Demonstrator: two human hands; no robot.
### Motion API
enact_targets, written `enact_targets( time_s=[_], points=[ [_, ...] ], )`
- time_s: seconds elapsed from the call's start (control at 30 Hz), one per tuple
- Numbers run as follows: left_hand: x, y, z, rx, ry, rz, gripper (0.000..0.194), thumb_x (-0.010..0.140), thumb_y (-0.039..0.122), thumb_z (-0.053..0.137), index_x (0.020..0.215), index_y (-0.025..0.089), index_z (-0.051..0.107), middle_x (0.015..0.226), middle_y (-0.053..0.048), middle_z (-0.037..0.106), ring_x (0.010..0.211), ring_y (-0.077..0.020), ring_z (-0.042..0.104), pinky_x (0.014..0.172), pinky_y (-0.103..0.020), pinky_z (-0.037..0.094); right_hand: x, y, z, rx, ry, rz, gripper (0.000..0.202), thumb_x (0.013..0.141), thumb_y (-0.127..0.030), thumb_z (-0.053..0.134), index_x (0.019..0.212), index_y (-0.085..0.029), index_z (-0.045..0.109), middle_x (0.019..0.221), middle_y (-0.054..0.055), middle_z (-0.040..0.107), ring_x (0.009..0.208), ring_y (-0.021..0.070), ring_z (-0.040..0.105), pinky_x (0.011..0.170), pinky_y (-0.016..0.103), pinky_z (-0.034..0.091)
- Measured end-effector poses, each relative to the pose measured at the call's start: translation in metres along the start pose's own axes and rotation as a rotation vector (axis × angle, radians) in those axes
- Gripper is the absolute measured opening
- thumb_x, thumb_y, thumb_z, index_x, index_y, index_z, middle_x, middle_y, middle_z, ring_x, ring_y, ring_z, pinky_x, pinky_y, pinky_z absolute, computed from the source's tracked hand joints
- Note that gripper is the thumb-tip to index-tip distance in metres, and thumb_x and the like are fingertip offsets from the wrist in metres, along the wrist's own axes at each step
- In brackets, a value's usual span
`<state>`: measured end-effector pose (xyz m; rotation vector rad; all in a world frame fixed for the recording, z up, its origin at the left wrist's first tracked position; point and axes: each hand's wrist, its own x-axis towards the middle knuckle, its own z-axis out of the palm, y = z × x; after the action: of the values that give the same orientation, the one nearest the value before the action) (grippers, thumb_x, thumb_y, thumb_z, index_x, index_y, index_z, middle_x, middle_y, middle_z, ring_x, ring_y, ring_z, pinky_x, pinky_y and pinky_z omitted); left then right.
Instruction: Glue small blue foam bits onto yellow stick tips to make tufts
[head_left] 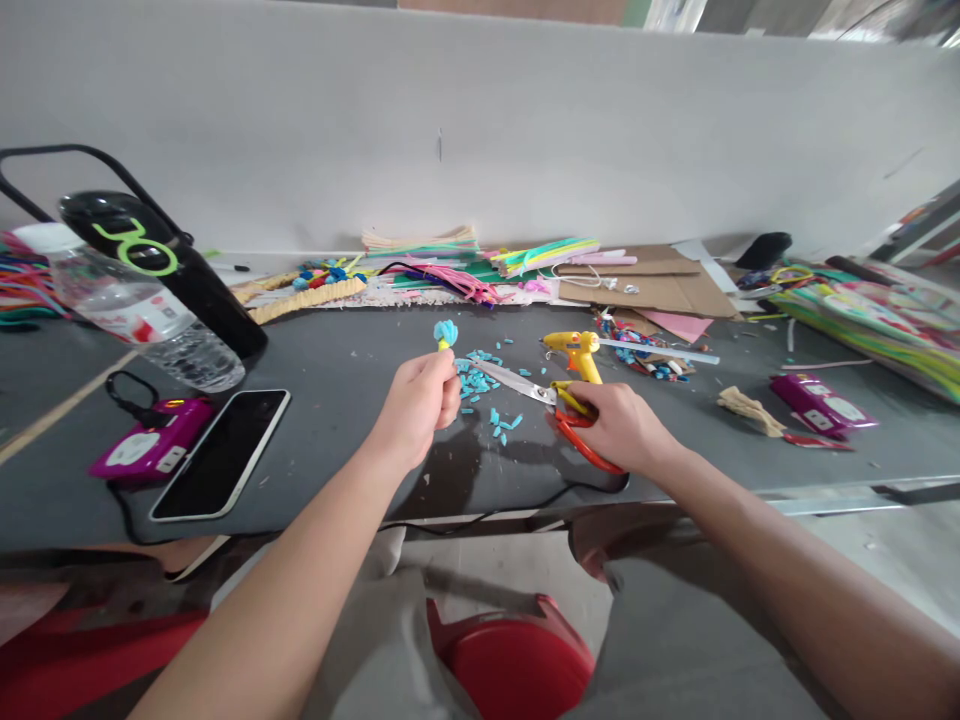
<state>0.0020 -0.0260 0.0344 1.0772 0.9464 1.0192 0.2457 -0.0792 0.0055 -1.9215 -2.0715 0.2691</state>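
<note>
A blue fuzzy bloom [445, 331] is held upright by the left hand [421, 405], whose fingers are curled into a closed fist, with the thumb laid along the top; only a short yellowish stub is seen between bloom and grip. A pair of scissors [517, 382] is grasped by the right hand [626, 425], the fingers being wrapped about the red and yellow handles. The blades seem to be drawn together and are pointed toward the left fist, the tip lying just beside it.

Small blue snippets [476, 378] are scattered on the grey tabletop [337, 370] beneath the blades and between the hands. Just behind the right hand, the way is narrowed by a yellow glue gun [576, 350]. The front edge of the tabletop is crossed by both forearms, and a black cord [570, 488] is strung along it. Grey surface is left between the left hand and the phone [223, 455], and again from the right hand to the purple box [823, 405]. The far side is bounded by a pale partition [315, 130], along whose foot coloured stems [457, 278] and cardboard [652, 285] are heaped.
</note>
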Motion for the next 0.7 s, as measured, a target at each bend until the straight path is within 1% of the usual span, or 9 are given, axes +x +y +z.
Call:
enact_targets(
  time_s=[0.3, 0.7],
  points=[
    [0.0006, -0.0031, -0.001, 0.036, -0.009, 0.023, 0.041, 0.093, 0.032, 0.052, 0.061, 0.021, 0.028, 0.05, 0.008, 0.024, 0.041, -0.0038, 0.017, 0.039, -0.019, 0.013, -0.0004, 0.0001, 0.001, -0.005, -0.006, 0.008, 0.029, 0.079, -0.039, 0.06, 0.067, -0.023, 0.038, 0.058, -0.004, 0.046, 0.055, 0.0129, 0.026, 0.053, 0.026, 0.022],
    [0.0002, -0.0037, 0.0, 0.052, -0.012, 0.034, 0.04, 0.093, 0.03, 0.051, 0.061, 0.021, 0.028, 0.05, 0.008, 0.025, 0.041, -0.004, 0.018, 0.04, -0.02, 0.014, -0.0006, 0.0005, 0.0016, -0.019, 0.008, 0.003, 0.033, 0.079, -0.043, 0.06, 0.066, -0.022, 0.038, 0.058, -0.004, 0.046, 0.055, 0.0127, 0.027, 0.052, 0.026, 0.022]
  ],
)
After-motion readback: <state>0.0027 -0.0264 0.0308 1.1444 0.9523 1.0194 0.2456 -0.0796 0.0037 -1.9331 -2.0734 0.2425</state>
